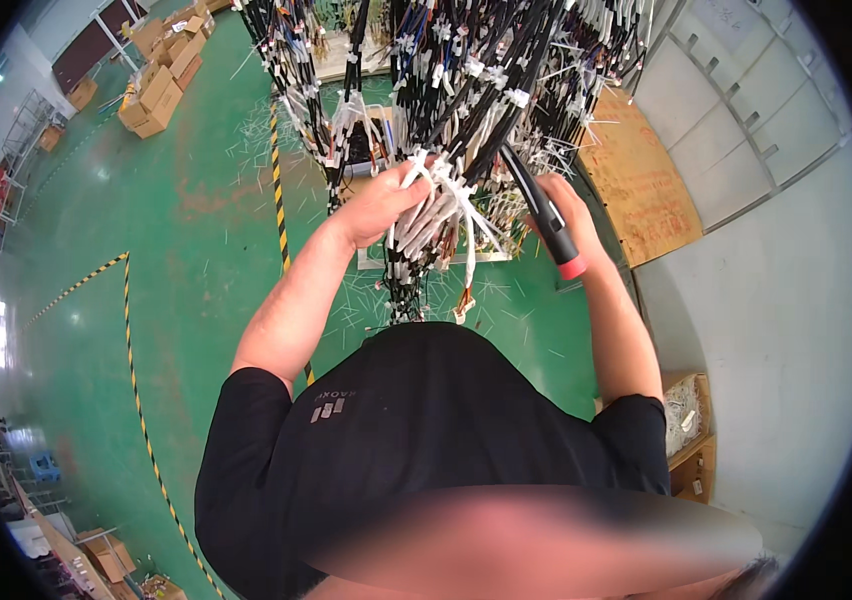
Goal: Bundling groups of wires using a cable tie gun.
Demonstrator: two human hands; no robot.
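Long bundles of black and white wire harnesses [446, 95] with many small connectors hang in front of me. My left hand [391, 200] is closed round a white-wrapped wire bundle [433, 215], its fingers partly hidden behind the wires. Loose white strips and a wire tail stick out just to the right of that grip. My right hand [564, 205] is closed at a long, curved black hand tool [544, 215] with a red end. The tool slants across the inside of my wrist, its far tip reaching into the harnesses. Most of the right fingers are hidden.
Beneath the harnesses, white strip offcuts [346, 300] litter the green floor [196, 280]. A brown board [641, 185] and a pale wall [746, 300] stand on the right. An open carton [686, 415] sits by my right elbow. Cardboard boxes [158, 95] are stacked far left.
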